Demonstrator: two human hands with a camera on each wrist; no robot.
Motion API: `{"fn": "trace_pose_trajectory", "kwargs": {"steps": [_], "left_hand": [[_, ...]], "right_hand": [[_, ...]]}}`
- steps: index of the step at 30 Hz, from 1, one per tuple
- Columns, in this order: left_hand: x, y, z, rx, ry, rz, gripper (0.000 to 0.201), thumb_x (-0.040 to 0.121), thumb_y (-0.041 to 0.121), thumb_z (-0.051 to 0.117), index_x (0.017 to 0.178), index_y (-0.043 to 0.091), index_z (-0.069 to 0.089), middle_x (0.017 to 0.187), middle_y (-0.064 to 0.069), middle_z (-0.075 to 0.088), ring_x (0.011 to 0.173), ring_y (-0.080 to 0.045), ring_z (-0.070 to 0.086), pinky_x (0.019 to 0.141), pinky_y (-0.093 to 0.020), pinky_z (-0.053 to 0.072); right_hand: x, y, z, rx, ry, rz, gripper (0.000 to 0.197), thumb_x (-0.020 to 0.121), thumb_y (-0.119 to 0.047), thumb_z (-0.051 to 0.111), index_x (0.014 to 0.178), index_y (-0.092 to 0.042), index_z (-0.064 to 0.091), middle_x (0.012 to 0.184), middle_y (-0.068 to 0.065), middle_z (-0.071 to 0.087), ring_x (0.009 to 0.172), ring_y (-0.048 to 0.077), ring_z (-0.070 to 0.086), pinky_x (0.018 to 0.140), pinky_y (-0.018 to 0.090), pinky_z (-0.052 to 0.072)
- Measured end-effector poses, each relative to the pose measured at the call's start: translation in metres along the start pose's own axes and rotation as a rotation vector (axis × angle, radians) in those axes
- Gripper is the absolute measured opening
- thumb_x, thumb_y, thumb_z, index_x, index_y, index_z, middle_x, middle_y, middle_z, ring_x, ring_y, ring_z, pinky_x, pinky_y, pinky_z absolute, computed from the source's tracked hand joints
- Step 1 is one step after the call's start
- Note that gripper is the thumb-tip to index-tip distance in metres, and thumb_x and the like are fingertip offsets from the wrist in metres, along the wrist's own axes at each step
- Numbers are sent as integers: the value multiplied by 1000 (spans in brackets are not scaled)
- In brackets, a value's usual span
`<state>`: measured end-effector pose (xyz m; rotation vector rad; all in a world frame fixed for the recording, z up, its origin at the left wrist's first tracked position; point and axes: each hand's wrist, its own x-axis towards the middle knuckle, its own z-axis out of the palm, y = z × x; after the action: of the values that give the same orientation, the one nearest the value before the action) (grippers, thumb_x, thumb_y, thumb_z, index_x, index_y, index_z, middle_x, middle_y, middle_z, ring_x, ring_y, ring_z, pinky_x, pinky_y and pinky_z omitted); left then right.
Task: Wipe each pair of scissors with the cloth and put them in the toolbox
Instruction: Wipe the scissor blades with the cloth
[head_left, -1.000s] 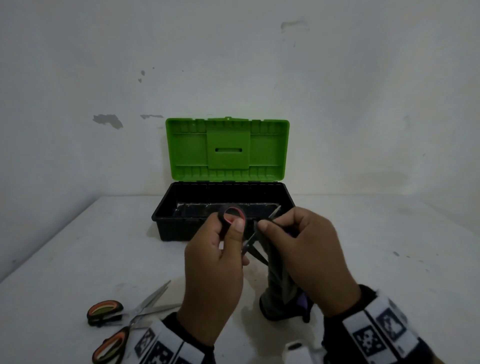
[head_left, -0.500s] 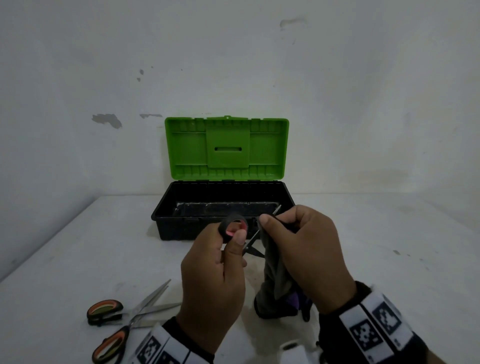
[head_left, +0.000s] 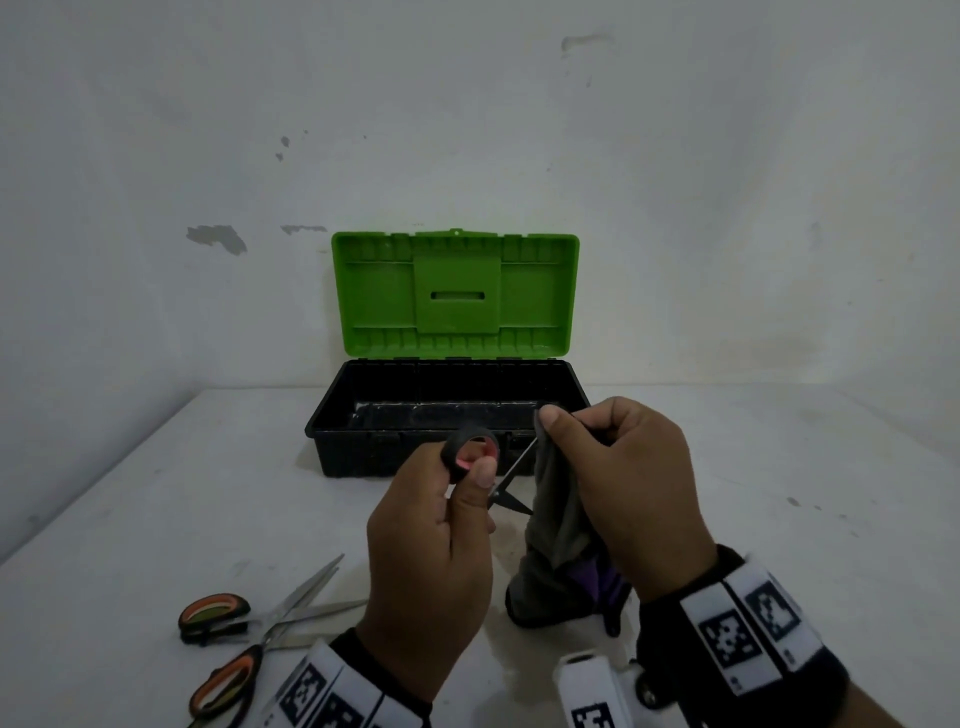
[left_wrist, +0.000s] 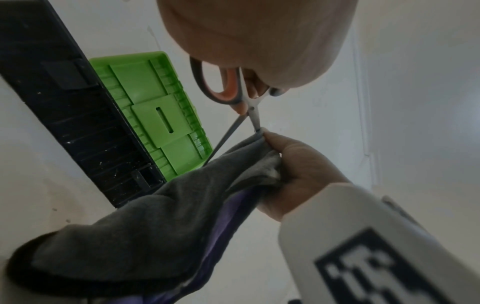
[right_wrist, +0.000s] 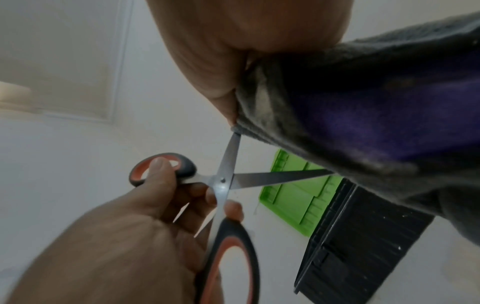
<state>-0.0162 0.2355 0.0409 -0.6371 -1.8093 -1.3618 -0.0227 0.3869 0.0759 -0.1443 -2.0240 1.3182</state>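
Note:
My left hand (head_left: 467, 478) grips the black and orange handles of a pair of scissors (head_left: 511, 470), held in the air in front of the toolbox with the blades spread apart. My right hand (head_left: 553, 423) pinches a grey and purple cloth (head_left: 558, 525) around the tip of the upper blade. The cloth hangs down towards the table. In the right wrist view the scissors (right_wrist: 223, 181) show both blades, one running into the cloth (right_wrist: 363, 123). In the left wrist view the cloth (left_wrist: 155, 226) covers that blade's tip. The toolbox (head_left: 332, 421) stands open, black with a green lid.
Two more pairs of scissors (head_left: 249, 629) with orange and black handles lie crossed on the white table at the lower left. The open green lid (head_left: 454, 296) leans against the back wall. The wall meets the table on the left too.
My right hand has slid the cloth up the blade, so the tip that showed past my fingers is now covered. My left hand has dropped slightly with the scissors.

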Motion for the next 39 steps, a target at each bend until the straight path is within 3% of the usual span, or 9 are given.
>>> {"fn": "trace_pose_trajectory", "kwargs": {"steps": [3,8,17,21,25,28,31,36,39], "left_hand": [[0,-2,-3,2,12,6,29,97,34,43,94,12,62,65,8,57,58,-5,61,50,-18,48],[0,1,-3,-11,-10,3,27,96,32,45,94,12,62,70,9,58,59,-4,62,53,-9,46],[4,5,-6,15,-10,44,36,99,38,41,95,9,63,70,8,58,61,-4,62,53,-7,45],[4,2,-4,22,9,-3,32,98,36,43,93,11,63,69,8,57,59,-5,62,51,-21,52],[12,8,-8,-103,24,-210,30,99,41,44,91,17,61,64,-1,58,54,-14,63,48,-30,54],[22,9,-14,-345,26,-618,27,96,36,48,90,16,64,66,-6,58,54,-28,61,46,-22,49],[29,5,-18,-587,26,-925,26,99,28,51,94,9,68,67,-9,54,54,-24,54,45,-24,48],[31,4,-14,-737,0,-1058,26,99,24,52,95,2,66,68,-10,51,56,-17,50,45,-26,47],[31,6,-11,-737,-22,-1081,26,98,25,53,95,3,66,66,-9,51,54,-15,50,45,-26,46]], "right_hand": [[-10,-6,1,3,-48,-24,27,82,-36,78,65,-18,67,58,-2,67,54,7,62,51,18,48],[2,-1,-2,26,11,18,28,82,-35,78,65,-15,68,58,-1,66,51,4,58,51,16,44],[-2,-7,-2,60,-24,9,27,82,-33,79,65,-15,68,55,-3,66,49,3,58,50,15,44],[13,-5,-8,113,11,35,32,83,-31,78,61,-12,65,50,-5,62,44,2,53,46,14,42],[24,0,-18,296,20,137,31,83,-28,78,58,-16,65,55,1,63,51,12,54,50,24,44],[28,4,-30,277,-66,116,20,82,-23,78,66,-15,69,59,-2,70,55,9,60,55,26,48],[21,4,-35,257,-248,79,10,79,-15,79,75,-11,72,67,2,74,60,10,65,58,23,52],[2,-2,-30,264,-418,9,11,71,-13,83,69,-15,73,69,4,75,62,11,68,60,19,53],[-8,-10,-23,268,-472,35,18,65,-26,83,71,-13,73,70,7,76,65,20,71,62,31,56]]}}
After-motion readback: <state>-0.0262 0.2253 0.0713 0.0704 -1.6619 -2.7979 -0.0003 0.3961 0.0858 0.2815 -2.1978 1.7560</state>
